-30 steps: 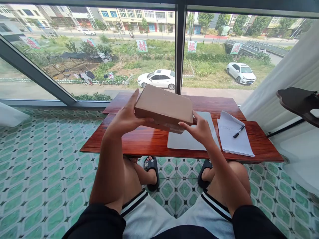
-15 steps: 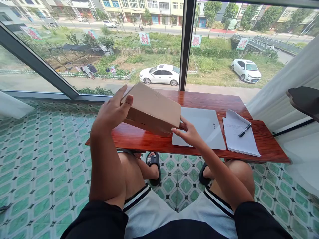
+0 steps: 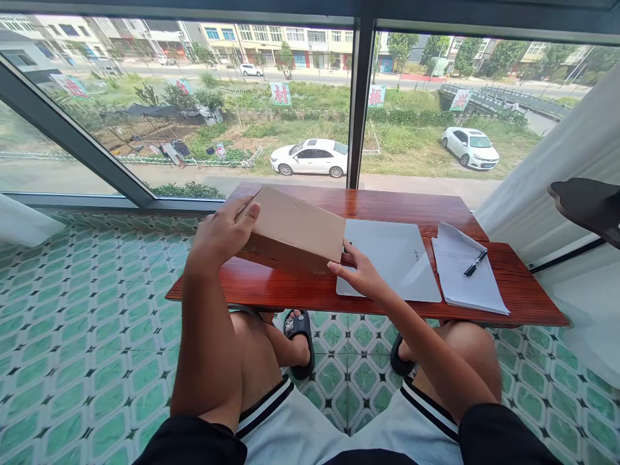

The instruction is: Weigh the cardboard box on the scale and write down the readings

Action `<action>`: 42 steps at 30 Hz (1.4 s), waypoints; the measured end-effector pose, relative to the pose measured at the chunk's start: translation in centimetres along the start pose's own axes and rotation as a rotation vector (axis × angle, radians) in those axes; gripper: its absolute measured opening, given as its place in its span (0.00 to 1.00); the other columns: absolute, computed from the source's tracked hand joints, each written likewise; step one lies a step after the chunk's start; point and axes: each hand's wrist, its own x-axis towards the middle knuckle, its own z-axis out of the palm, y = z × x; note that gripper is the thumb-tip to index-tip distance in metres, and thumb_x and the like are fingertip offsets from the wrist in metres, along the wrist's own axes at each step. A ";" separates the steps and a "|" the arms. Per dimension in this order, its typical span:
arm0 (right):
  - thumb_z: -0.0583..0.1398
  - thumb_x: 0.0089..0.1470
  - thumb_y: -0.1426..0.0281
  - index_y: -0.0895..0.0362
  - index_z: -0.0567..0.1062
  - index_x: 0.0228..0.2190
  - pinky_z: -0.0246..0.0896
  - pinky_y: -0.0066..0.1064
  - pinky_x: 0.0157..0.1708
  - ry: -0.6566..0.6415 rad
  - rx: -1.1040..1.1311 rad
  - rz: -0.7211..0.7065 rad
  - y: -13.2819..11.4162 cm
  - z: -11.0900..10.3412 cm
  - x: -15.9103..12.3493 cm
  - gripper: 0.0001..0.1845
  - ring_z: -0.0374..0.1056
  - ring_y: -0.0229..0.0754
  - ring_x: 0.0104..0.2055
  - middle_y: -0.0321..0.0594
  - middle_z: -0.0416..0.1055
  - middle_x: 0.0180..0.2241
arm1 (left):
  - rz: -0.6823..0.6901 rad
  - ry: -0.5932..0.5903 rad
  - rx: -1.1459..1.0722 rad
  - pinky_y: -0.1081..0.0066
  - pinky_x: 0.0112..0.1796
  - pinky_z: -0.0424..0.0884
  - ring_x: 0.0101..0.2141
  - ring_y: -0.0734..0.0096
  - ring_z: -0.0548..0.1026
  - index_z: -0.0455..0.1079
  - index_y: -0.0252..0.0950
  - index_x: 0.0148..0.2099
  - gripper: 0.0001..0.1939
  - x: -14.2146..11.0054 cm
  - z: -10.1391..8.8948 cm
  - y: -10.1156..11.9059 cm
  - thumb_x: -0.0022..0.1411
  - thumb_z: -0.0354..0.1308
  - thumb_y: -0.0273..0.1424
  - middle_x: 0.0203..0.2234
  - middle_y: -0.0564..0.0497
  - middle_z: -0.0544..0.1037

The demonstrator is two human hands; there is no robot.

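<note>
A brown cardboard box [image 3: 298, 223] is held between my two hands over the left part of the red-brown wooden table [image 3: 276, 287]. My left hand [image 3: 220, 232] grips its left end, with the thumb on the near top edge. At the lower right corner, my right hand [image 3: 361, 271] holds the box, thumb in front and fingers around the end. The box is slightly tilted, and its lid looks closed. Whether its underside touches the tabletop, I cannot tell. Right of the box lies a flat silver laptop [image 3: 392, 261], close under my right hand.
A stack of paper [image 3: 467, 271] with a black pen [image 3: 475, 263] on it lies at the table's right. A dark wavy-edged wooden piece [image 3: 586, 206] juts in at the right, near a white curtain [image 3: 557, 142]. Windows with a dark frame post [image 3: 361, 116] stand behind the table.
The box has come down closer to the table, with both hands still on it. My view has tilted up a little.
</note>
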 end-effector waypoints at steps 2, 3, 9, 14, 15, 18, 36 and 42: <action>0.63 0.57 0.56 0.53 0.50 0.70 0.65 0.44 0.61 0.007 -0.015 0.009 0.0 0.1 0.0 0.48 0.70 0.49 0.59 0.43 0.74 0.56 | 0.007 -0.011 -0.008 0.40 0.59 0.61 0.60 0.34 0.68 0.68 0.49 0.65 0.34 0.2 0.2 -0.3 0.65 0.48 0.57 0.60 0.47 0.73; 0.63 0.58 0.56 0.53 0.50 0.70 0.64 0.44 0.61 0.010 -0.021 0.013 0.0 0.1 0.0 0.47 0.70 0.49 0.59 0.43 0.74 0.56 | 0.015 -0.023 -0.015 0.41 0.59 0.62 0.60 0.35 0.68 0.68 0.47 0.66 0.33 0.3 0.3 -0.5 0.65 0.48 0.56 0.60 0.46 0.73; 0.63 0.58 0.58 0.53 0.49 0.70 0.63 0.45 0.62 0.005 -0.009 0.015 -0.2 -0.2 0.2 0.47 0.68 0.48 0.60 0.43 0.73 0.57 | 0.042 -0.064 -0.035 0.46 0.60 0.62 0.62 0.39 0.67 0.67 0.40 0.67 0.33 0.6 0.7 -0.8 0.67 0.45 0.51 0.61 0.43 0.72; 0.63 0.58 0.55 0.52 0.45 0.71 0.61 0.45 0.63 0.005 -0.007 0.027 0.5 0.0 0.3 0.50 0.68 0.48 0.61 0.43 0.73 0.58 | 0.013 -0.050 -0.059 0.49 0.59 0.65 0.58 0.43 0.71 0.68 0.38 0.66 0.31 0.7 0.8 -0.6 0.66 0.48 0.46 0.59 0.43 0.73; 0.63 0.58 0.55 0.52 0.44 0.71 0.61 0.45 0.63 0.002 -0.007 0.028 0.5 0.1 0.3 0.51 0.68 0.48 0.61 0.42 0.72 0.58 | 0.015 -0.052 -0.082 0.49 0.58 0.66 0.57 0.43 0.72 0.68 0.38 0.65 0.30 0.8 0.9 -0.7 0.66 0.49 0.46 0.59 0.43 0.74; 0.63 0.58 0.55 0.52 0.44 0.72 0.60 0.44 0.64 -0.008 -0.009 0.028 0.5 0.4 0.2 0.51 0.66 0.48 0.63 0.43 0.70 0.60 | 0.004 -0.051 -0.118 0.51 0.56 0.67 0.55 0.44 0.73 0.69 0.37 0.64 0.29 1.1 1.1 -1.1 0.67 0.48 0.45 0.58 0.42 0.74; 0.60 0.58 0.48 0.49 0.38 0.71 0.38 0.45 0.72 -0.062 -0.087 0.032 1.4 1.3 0.0 0.53 0.39 0.46 0.75 0.37 0.40 0.73 | -0.119 -0.099 0.048 0.46 0.56 0.61 0.58 0.38 0.67 0.66 0.33 0.58 0.36 1.3 2.0 -1.0 0.68 0.38 0.56 0.56 0.36 0.72; 0.56 0.62 0.50 0.49 0.37 0.72 0.35 0.45 0.73 -0.104 -0.108 0.034 1.7 1.7 0.2 0.49 0.40 0.44 0.75 0.38 0.39 0.73 | -0.149 -0.099 0.076 0.43 0.57 0.59 0.58 0.37 0.67 0.67 0.34 0.54 0.38 1.8 2.5 -1.8 0.66 0.37 0.60 0.56 0.38 0.73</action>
